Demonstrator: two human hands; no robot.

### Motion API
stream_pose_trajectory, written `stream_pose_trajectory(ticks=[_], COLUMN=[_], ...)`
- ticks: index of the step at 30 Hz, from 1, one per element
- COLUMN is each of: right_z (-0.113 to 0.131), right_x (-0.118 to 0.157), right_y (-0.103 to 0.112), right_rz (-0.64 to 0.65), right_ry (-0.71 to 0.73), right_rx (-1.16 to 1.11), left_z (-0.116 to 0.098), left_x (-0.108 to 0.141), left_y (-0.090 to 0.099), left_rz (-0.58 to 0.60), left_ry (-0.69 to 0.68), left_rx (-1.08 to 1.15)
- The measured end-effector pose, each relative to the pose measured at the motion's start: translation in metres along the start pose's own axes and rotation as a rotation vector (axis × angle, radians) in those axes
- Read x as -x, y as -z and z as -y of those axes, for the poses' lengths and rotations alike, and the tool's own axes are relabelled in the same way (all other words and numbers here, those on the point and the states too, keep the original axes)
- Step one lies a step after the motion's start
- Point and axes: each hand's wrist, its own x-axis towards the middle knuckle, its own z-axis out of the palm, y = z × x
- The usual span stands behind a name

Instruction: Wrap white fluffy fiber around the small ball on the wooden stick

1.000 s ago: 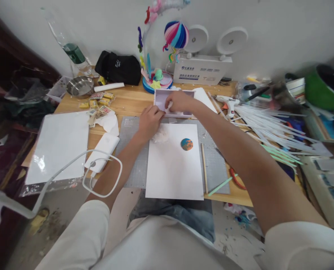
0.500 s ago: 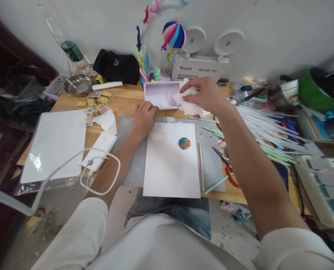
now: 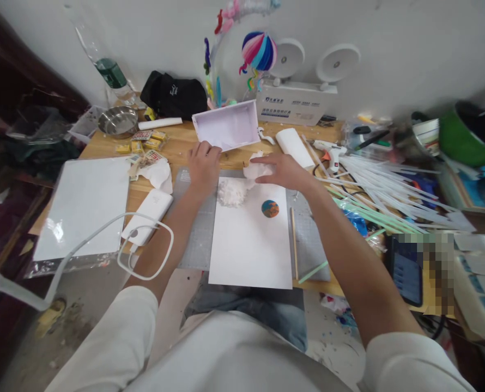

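My left hand (image 3: 204,170) is closed at the near edge of a shallow pale lilac box (image 3: 228,126), whose open side faces me and which sits tilted. Between the fingers of my right hand (image 3: 277,170) is a crumpled white tissue (image 3: 254,170), low over the top edge of a white sheet of paper (image 3: 250,245). On that sheet lie a round blue and orange picture (image 3: 270,208) and, at its upper left, a fluffy-looking whitish patch (image 3: 232,193). Beneath the paper is a grey cutting mat (image 3: 195,239).
To the right are a glue gun (image 3: 330,151), many white and green sticks (image 3: 381,185) and a phone (image 3: 405,269). A white power bank (image 3: 147,218) with its cable lies left, near a plastic-wrapped white pad (image 3: 85,207). Behind stand a metal bowl (image 3: 117,121) and a lamp box (image 3: 297,103).
My right hand has come down from the box to the sheet's top edge with the tissue. The box has shifted left and tilted. The patch on the sheet looks whiter and fluffier.
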Motion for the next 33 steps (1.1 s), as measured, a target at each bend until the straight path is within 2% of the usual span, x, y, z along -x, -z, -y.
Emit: stream_pose_trajectory(ticks=[4,7,9,12,16,25,29,31,33], right_z=[-0.010,-0.018,-0.023,-0.029,-0.035,-0.040,-0.022,0.000,0.027], right_x=[0.003,0.010,0.017,0.030,0.040,0.011,0.018,0.015,0.001], right_y=[0.015,0.014,0.007,-0.005,-0.014,-0.018,-0.015,-0.009,-0.005], right_rz=[0.013,-0.101,-0.165,-0.119,-0.012,-0.089,-0.186,-0.213,-0.199], right_ry=[-0.080,-0.121,-0.087,0.003,0.017,0.118,0.107,0.112,0.146], right_rx=[-0.113,-0.162,-0.146,-0.017,0.212,0.446,0.476,0.479,0.459], left_z=[0.001,0.004,0.006,0.009,0.009,0.004,0.003,0.002,0.001], left_x=[0.000,0.000,0.001,0.001,0.002,0.002,0.001,0.001,0.001], left_y=[-0.001,-0.002,-0.002,0.000,0.001,0.000,0.000,-0.001,-0.002], left_rz=[-0.004,-0.015,-0.040,-0.095,-0.153,-0.057,-0.073,-0.066,-0.060], left_ry=[-0.002,-0.006,-0.014,-0.047,-0.088,-0.102,-0.130,-0.157,-0.183], left_rx=[-0.007,-0.033,-0.050,-0.059,-0.062,-0.078,-0.103,-0.118,-0.137])
